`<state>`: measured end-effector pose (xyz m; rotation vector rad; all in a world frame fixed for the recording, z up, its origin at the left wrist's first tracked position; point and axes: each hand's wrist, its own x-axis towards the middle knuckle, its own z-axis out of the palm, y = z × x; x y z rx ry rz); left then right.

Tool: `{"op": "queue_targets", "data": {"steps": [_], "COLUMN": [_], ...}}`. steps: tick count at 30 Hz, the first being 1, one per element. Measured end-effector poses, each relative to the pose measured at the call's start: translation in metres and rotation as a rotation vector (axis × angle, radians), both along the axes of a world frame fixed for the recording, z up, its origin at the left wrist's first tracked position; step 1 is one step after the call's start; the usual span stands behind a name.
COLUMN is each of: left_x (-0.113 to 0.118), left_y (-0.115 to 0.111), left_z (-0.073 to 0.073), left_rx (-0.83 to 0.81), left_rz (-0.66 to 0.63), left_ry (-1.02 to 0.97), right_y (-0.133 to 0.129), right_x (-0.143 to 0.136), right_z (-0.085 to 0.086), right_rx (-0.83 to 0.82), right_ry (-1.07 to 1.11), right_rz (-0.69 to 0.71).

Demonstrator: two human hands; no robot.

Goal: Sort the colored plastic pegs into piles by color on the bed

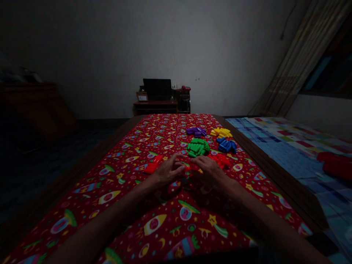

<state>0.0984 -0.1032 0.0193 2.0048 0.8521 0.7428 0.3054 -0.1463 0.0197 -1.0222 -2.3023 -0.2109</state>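
Tabletop point(261, 161): spread with a red printed cloth point(154, 223), carrying sorted-looking piles of small, bright, glossy pieces, most of them toward the right side.
Bedding point(272, 154): blue and patchwork, off to the right, beyond the edge.
Left hand point(170, 170): loosely open, fingers curved and thumb apart, just beside the small red group; nothing shows in its grip.
Right hand point(207, 168): fingers bent and reaching inward, facing the left; the palm is turned away, so whether it holds a piece cannot be told. It is nearest the red pile, partly covering it from this view.
Step in hand: work with the red pieces, judging by where both hands are; the fingertips face each other over the cloth, between the two red lots.
Next move: any handling from here would call for a light fingertip pinch, with the wrist kept clear of the green pieces just ahead.
Green pile point(198, 147): looks the biggest, heaped just beyond the right hand.
Red pile point(222, 160): beside the right hand, nearer than the blue.
Yellow pile point(221, 132): far right, behind the blue.
Purple pile point(196, 132): behind the green.
Blue pile point(227, 145): right of the green.
Red group point(153, 165): few pieces, left of the left hand, apart from the other red.
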Motion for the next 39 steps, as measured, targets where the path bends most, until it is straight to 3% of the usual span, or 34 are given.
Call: {"op": "queue_targets", "data": {"steps": [6,11,15,19,24,27,30,33,36,39], "left_x": [-0.010,-0.046,-0.077,-0.088,-0.077,-0.064,-0.041,-0.015,0.001,-0.007], "left_y": [0.004,0.035,0.064,0.076,0.074,0.062,0.038,0.009,-0.008,-0.001], "left_z": [0.008,0.013,0.001,-0.015,-0.012,-0.002,0.004,0.005,0.007,0.011], "left_rx": [0.251,0.514,0.503,0.403,0.338,0.349,0.340,0.316,0.295,0.303], "left_rz": [0.030,0.276,0.441,0.402,0.438,0.446,0.352,0.177,0.066,0.098], "left_ry": [0.176,0.269,0.398,0.504,0.425,0.265,0.090,0.030,0.013,0.071], "right_y": [0.000,0.003,0.005,0.005,0.006,0.006,0.002,-0.003,-0.004,0.001], "right_x": [0.013,0.040,0.057,0.059,0.050,0.036,0.015,-0.002,-0.006,0.008], "right_z": [0.014,0.040,0.046,0.042,0.037,0.027,0.012,-0.001,-0.003,0.008], "right_rx": [-0.240,-0.444,-0.495,-0.408,-0.240,-0.178,-0.111,-0.092,-0.109,-0.112], "right_ry": [0.028,-0.020,-0.167,-0.208,-0.073,0.033,0.131,0.120,0.065,0.084], "right_rz": [-0.105,-0.342,-0.571,-0.705,-0.636,-0.419,-0.160,-0.002,0.001,-0.123]}}
